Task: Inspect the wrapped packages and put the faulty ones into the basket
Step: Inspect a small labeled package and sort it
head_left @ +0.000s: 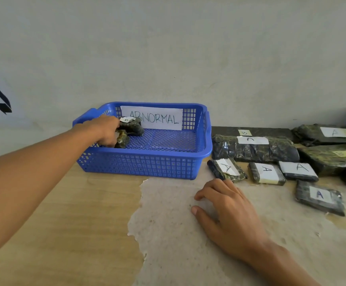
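Observation:
A blue plastic basket stands at the back of the table, with a paper sign reading ABNORMAL on its far wall. My left hand reaches over the basket's left rim and grips a small dark wrapped package low inside it. Behind that lies another dark package with a B label. My right hand rests flat on the table in front of the basket, fingers relaxed, holding nothing. Just beyond its fingertips lies a small package labelled A.
Several dark wrapped packages with A and B labels fill the right side: a long roll, small blocks, larger flat ones. The table's surface is peeled in the middle. A wall stands right behind.

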